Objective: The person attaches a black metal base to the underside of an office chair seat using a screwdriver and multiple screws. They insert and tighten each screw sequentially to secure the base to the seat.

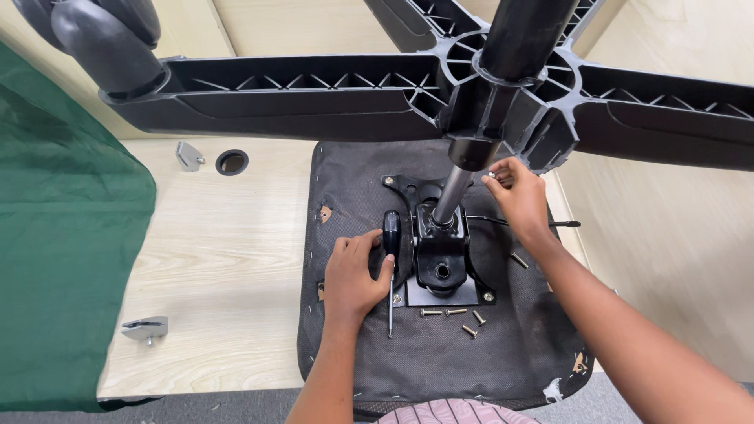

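Observation:
An upturned office chair seat (pixel 353 345), black fabric underside up, lies on a light wooden table (pixel 228 259). A black metal mechanism plate (pixel 440 259) is fixed to it, with a steel gas cylinder (pixel 450 196) rising to the black star base (pixel 314 90) overhead. My left hand (pixel 353 279) rests on the seat and grips a black-handled screwdriver (pixel 390 235), its shaft pointing toward me. My right hand (pixel 514 196) pinches a small silver screw (pixel 492 174) just right of the cylinder. Several loose screws (pixel 452 312) lie in front of the plate.
A green cloth (pixel 63 243) covers the table's left side. Two metal brackets (pixel 147 328) (pixel 187 155) and a round cable hole (pixel 232 162) are on the bare table. A caster wheel (pixel 102 35) hangs at top left. Another loose screw (pixel 519 260) lies right of the plate.

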